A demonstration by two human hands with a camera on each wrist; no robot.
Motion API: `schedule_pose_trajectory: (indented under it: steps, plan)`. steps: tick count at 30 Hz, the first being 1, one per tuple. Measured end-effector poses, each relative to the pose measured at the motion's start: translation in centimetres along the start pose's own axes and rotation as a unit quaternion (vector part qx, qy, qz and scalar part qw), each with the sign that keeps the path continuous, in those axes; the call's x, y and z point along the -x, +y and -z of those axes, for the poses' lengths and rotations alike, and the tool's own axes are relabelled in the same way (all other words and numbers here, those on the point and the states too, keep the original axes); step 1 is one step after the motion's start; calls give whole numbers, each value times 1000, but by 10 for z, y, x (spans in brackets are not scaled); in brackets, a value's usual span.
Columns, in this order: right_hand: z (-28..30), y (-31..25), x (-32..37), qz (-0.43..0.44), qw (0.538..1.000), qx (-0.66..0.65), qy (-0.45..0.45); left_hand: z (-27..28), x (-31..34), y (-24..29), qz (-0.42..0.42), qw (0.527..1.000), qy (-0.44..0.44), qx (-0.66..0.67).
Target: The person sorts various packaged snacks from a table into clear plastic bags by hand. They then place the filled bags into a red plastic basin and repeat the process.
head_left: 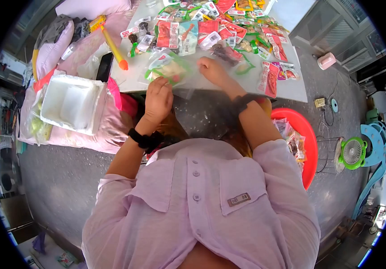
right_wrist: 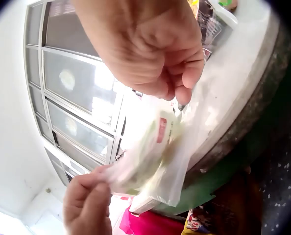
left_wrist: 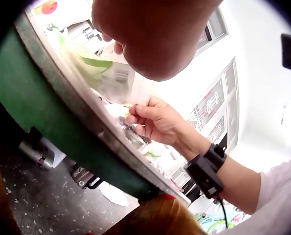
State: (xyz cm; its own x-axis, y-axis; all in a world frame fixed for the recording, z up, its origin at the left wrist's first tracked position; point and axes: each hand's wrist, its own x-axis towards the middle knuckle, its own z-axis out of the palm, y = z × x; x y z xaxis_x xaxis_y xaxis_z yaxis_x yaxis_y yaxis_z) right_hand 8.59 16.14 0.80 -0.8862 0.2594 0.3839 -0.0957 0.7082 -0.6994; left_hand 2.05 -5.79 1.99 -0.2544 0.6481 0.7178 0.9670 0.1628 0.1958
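A clear plastic bag [head_left: 168, 67] with green trim and pale packets inside is at the table's near edge. My left hand [head_left: 158, 101] holds its near left side. In the right wrist view the left hand [right_wrist: 89, 203] pinches the bag [right_wrist: 150, 156] at its lower left end. Curled fingers of my right hand [head_left: 213, 71] are at the bag's right end, thumb and fingertips together. The left wrist view shows that right hand [left_wrist: 157, 120] pinching right at the edge of the bag [left_wrist: 113, 81]. Dark packets [head_left: 226, 54] lie just beyond the right hand.
Many snack packets [head_left: 168, 33] cover the table [head_left: 298, 89] beyond the hands. To the left are a white foam box [head_left: 69, 105], a phone [head_left: 104, 67] and a yellow-orange stick [head_left: 112, 45]. A red basin [head_left: 309, 148] with packets stands on the floor at right, near a green fan [head_left: 353, 152].
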Motion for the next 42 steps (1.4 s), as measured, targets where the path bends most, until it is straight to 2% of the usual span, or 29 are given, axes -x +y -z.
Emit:
schedule_pose_trajectory:
  steps: [3, 5, 7, 10, 13, 16, 19, 20, 22, 24, 25, 27, 29, 31, 33, 36, 38, 39, 42]
  plan:
    - [7, -17, -18, 21, 999, 8, 33, 16, -23, -14, 61, 996, 36, 54]
    - [13, -27, -35, 43, 998, 14, 54, 23, -44, -30, 48, 994, 77, 64]
    - [21, -38, -53, 61, 995, 27, 69, 38, -69, -32, 154, 983, 49, 90]
    - [29, -51, -77, 78, 986, 67, 132, 46, -102, -56, 185, 980, 30, 70]
    - [38, -57, -91, 70, 982, 26, 173, 45, -130, -70, 151, 984, 62, 71]
    - [58, -73, -87, 5, 986, 2, 168, 46, -145, -61, 151, 981, 86, 86]
    - [80, -84, -68, 59, 979, 67, 186, 57, -147, -27, 141, 980, 100, 100]
    - [90, -86, -59, 104, 971, 103, 187, 60, -145, -18, 109, 983, 107, 103]
    - [104, -95, -36, 127, 970, 102, 182, 64, -140, 0, 40, 985, 117, 121]
    - [113, -100, -8, 170, 957, 114, 204, 68, -132, 19, 32, 982, 93, 158]
    - [118, -102, 7, 137, 968, 138, 161, 69, -128, 26, 78, 978, 68, 181]
    - [127, -111, 39, 68, 979, 176, 73, 71, -117, 43, 105, 969, 6, 225]
    - [128, -119, 73, 50, 989, 140, 19, 70, -105, 60, 150, 944, -84, 280]
    - [126, -132, 102, -32, 991, 77, -104, 65, -89, 76, 170, 918, -149, 327]
    - [118, -139, 121, -44, 989, 36, -133, 60, -79, 91, 149, 902, -197, 355]
    - [109, -139, 141, -71, 988, 25, -138, 49, -72, 99, 160, 862, -249, 412]
    - [111, -129, 155, -66, 993, 36, -91, 42, -71, 99, 138, 838, -265, 457]
    - [114, -125, 160, -63, 995, 42, -68, 37, -71, 96, 141, 841, -265, 450]
    - [155, -121, 185, -162, 987, 6, -22, 13, -67, 68, 155, 865, -273, 392]
